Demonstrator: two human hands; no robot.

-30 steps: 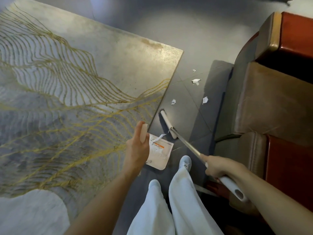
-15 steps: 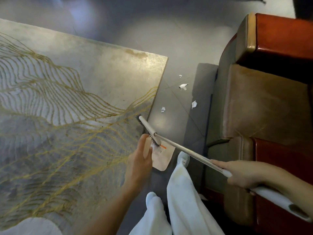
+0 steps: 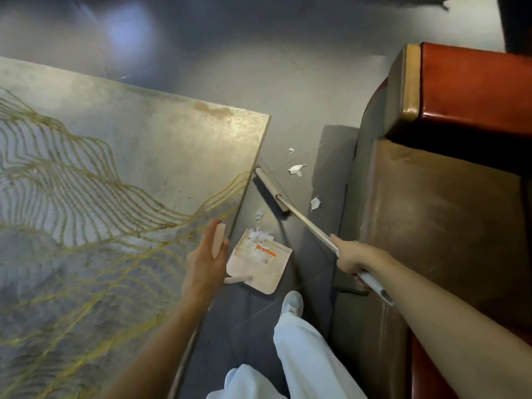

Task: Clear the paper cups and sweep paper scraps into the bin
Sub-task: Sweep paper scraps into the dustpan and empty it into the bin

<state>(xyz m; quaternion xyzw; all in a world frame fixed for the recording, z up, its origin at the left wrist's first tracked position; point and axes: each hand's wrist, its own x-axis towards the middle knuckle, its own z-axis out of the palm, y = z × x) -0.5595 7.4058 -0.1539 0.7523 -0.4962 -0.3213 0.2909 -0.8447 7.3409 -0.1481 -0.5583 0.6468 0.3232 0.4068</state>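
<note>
Sweeping step: left hand (image 3: 205, 260) grips dustpan (image 3: 264, 280) handle, pan on floor just right of it, some paper scraps (image 3: 257, 236) inside; right hand (image 3: 349, 254) clamped on broom (image 3: 305, 223) shaft, head ahead, between hands. Several loose scraps (image 3: 296, 169) lie beyond head, toward sofa (image 3: 431, 226). Next move likely: reach past them, draw back into pan.

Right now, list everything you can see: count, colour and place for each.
paper scraps on floor: four, white, between table and sofa
scraps in dustpan: small heap, white, near its front lip
dustpan: one, beige, floor beside table edge
broom: one, beige head, pale handle, head near table corner
table: one, grey with gold wavy lines, left
sofa: one, brown and red, right
shoe: one, white, below dustpan
left hand: one, holds dustpan handle
right hand: one, grips broom handle
</note>
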